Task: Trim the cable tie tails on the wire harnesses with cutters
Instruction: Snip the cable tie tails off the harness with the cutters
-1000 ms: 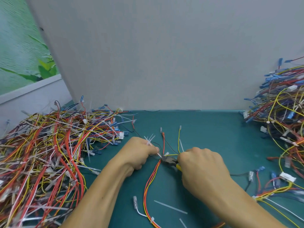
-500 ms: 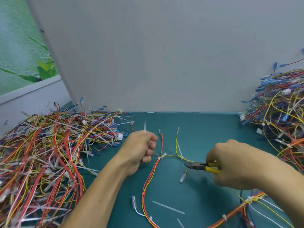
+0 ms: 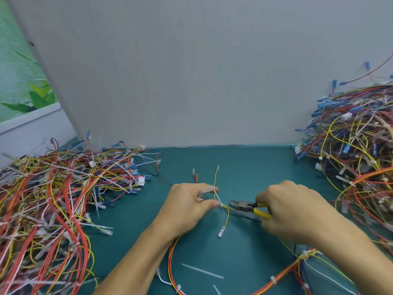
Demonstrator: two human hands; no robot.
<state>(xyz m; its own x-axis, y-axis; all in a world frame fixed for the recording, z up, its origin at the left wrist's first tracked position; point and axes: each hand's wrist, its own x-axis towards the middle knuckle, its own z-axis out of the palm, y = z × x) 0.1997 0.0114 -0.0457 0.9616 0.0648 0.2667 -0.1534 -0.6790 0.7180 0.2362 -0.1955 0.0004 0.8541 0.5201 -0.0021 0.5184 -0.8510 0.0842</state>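
One wire harness (image 3: 227, 211) of red, yellow and black wires lies on the green mat (image 3: 244, 173) in front of me. My left hand (image 3: 189, 206) pinches it at a white cable tie (image 3: 221, 204) and also holds a few cut white tails between its fingers. My right hand (image 3: 291, 211) grips the yellow-handled cutters (image 3: 249, 206). Their jaws point left, slightly apart, just right of the tie and close to the yellow wire. A yellow branch with a clear terminal (image 3: 221, 233) hangs down below the tie.
A big heap of harnesses with long white tie tails (image 3: 59, 199) fills the left. Another heap (image 3: 357, 158) is stacked at the right. Cut tails (image 3: 202, 271) lie on the mat near me. A grey partition (image 3: 191, 71) closes the back.
My right hand swung out to the right with the cutters, then came back toward the harness. My left hand shifted its pinch to another tie on the yellow branch.
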